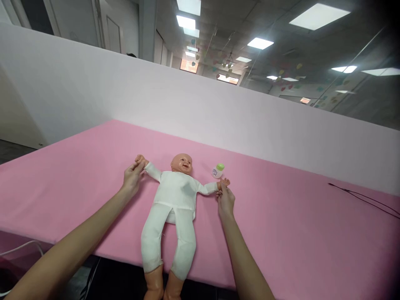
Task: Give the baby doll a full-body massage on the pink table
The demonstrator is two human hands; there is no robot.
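A baby doll (175, 189) with a white cloth body lies face up, its arms stretched out to both sides and its feet past the table's near edge. My left hand (133, 178) is closed around the doll's wrist on the left side. On the other side, my right hand (226, 200) pinches the doll's other wrist, just below its small spread fingers. Close above that hand, a small clear bottle (218, 171) with a green cap rests on the pink cover.
The pink-covered table (281, 225) is bounded at the back by a white partition (200, 108). A thin black cord (359, 196) lies at the far right. A white cable (23, 246) hangs by the near left edge.
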